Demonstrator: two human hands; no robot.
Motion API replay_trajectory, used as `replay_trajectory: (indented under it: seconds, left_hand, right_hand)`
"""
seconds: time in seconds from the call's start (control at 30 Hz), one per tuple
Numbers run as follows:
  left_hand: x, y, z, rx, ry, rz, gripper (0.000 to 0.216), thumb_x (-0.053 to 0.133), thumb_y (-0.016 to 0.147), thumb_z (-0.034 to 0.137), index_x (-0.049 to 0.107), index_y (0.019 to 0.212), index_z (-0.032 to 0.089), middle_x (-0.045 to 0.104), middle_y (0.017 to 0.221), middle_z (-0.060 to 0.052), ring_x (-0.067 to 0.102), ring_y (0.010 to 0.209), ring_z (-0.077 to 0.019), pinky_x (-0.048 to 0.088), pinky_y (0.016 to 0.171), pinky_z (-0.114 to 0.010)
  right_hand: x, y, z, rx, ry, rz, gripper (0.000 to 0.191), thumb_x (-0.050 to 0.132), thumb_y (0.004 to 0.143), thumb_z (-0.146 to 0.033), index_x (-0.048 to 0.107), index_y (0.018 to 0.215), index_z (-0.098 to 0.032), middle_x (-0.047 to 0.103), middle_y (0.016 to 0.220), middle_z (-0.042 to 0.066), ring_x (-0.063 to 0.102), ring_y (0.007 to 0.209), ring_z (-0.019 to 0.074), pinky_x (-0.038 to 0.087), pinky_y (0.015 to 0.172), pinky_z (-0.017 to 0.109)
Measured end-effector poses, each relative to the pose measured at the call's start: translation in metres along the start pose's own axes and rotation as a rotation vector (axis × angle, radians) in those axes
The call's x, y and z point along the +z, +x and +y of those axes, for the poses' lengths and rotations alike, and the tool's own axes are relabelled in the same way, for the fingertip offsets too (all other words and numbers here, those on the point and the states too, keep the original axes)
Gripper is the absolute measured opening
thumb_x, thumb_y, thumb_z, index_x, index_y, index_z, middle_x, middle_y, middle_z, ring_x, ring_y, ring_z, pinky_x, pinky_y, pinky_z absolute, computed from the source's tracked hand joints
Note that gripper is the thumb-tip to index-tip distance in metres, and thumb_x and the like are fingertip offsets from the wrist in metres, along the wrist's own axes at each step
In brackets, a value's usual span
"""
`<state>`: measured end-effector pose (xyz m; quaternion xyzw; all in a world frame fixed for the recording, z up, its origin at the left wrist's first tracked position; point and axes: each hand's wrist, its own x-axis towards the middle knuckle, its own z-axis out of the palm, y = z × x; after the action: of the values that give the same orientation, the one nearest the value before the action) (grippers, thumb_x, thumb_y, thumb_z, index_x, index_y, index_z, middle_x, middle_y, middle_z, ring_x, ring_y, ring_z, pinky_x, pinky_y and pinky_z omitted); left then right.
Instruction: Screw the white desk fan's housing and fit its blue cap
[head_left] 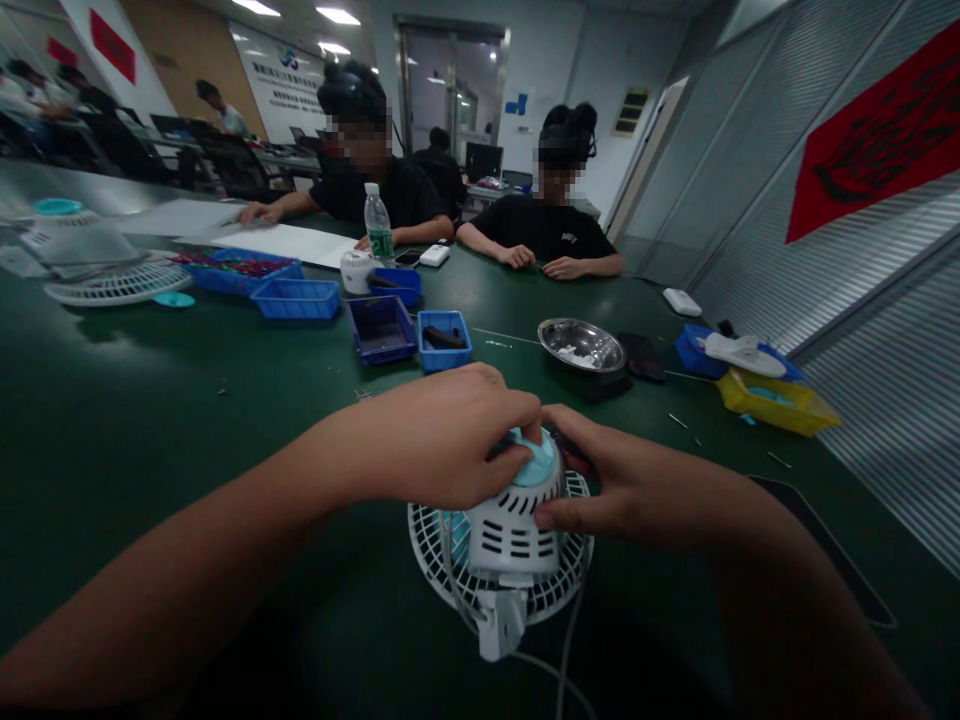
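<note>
A small white fan (517, 540) lies face down on the green table, with its grille (431, 560) underneath and its motor housing pointing up. A light-blue cap (538, 466) tops the housing. My left hand (457, 440) reaches over from the left, its thumb and fingers closed on the cap. From the right, my right hand (630, 475) holds the housing, thumb against the slotted side; its other fingers are partly hidden behind. A white clip-like bracket (501, 622) and a grey cord (564, 650) are at the near side.
Beyond my hands stand blue bins (296, 299), a dark bin (381, 330), a metal bowl (581, 345) with white pieces and a bottle (378, 225). A yellow bin (780, 402) is right; another fan (112, 280) lies left. Two people sit across the table.
</note>
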<state>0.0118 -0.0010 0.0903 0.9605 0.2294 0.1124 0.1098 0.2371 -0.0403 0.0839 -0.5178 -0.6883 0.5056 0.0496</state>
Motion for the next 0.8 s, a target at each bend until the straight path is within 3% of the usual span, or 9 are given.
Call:
replay_trajectory:
  seconds: [0.13, 0.37, 0.47, 0.7, 0.8]
  left_hand:
    - [0.008, 0.003, 0.001, 0.045, 0.091, 0.020, 0.015, 0.050, 0.096, 0.024, 0.063, 0.099, 0.016, 0.065, 0.075, -0.005, 0.063, 0.071, -0.0217, 0.041, 0.062, -0.033]
    - [0.012, 0.000, -0.001, 0.133, 0.157, 0.063, 0.014, 0.046, 0.095, 0.023, 0.058, 0.092, 0.018, 0.058, 0.061, 0.001, 0.048, 0.049, -0.0163, 0.025, 0.049, -0.032]
    - [0.009, -0.002, -0.004, 0.137, 0.052, 0.064, 0.013, 0.050, 0.094, 0.021, 0.062, 0.094, 0.018, 0.060, 0.067, 0.001, 0.052, 0.055, -0.0149, 0.030, 0.052, -0.030]
    - [0.000, -0.005, -0.007, 0.100, -0.095, 0.027, 0.016, 0.057, 0.094, 0.016, 0.069, 0.105, 0.018, 0.064, 0.104, -0.005, 0.063, 0.087, -0.0175, 0.045, 0.070, -0.029]
    - [-0.001, -0.005, -0.004, 0.082, -0.092, 0.008, 0.012, 0.057, 0.096, 0.017, 0.067, 0.101, 0.017, 0.063, 0.101, -0.004, 0.062, 0.087, -0.0179, 0.045, 0.071, -0.029]
  right_hand:
    - [0.000, 0.001, 0.003, -0.014, 0.016, 0.004, 0.067, 0.082, 0.082, -0.050, 0.049, 0.138, -0.032, 0.066, 0.137, 0.004, 0.065, 0.125, 0.0296, 0.057, 0.101, 0.044]
    - [0.000, 0.001, 0.000, -0.023, 0.030, -0.009, 0.065, 0.080, 0.085, -0.048, 0.048, 0.138, -0.031, 0.065, 0.137, 0.005, 0.066, 0.124, 0.0292, 0.058, 0.099, 0.044]
    - [0.001, 0.001, -0.001, 0.004, 0.047, -0.013, 0.070, 0.082, 0.083, -0.047, 0.046, 0.142, -0.032, 0.066, 0.137, 0.005, 0.067, 0.123, 0.0297, 0.059, 0.096, 0.043]
    - [0.002, -0.001, -0.003, 0.025, 0.036, -0.009, 0.064, 0.081, 0.084, -0.049, 0.048, 0.136, -0.031, 0.067, 0.134, 0.006, 0.068, 0.121, 0.0301, 0.060, 0.096, 0.045]
    - [0.003, -0.001, -0.005, 0.034, 0.059, -0.011, 0.062, 0.081, 0.084, -0.047, 0.048, 0.134, -0.031, 0.067, 0.134, 0.005, 0.068, 0.122, 0.0299, 0.060, 0.096, 0.046]
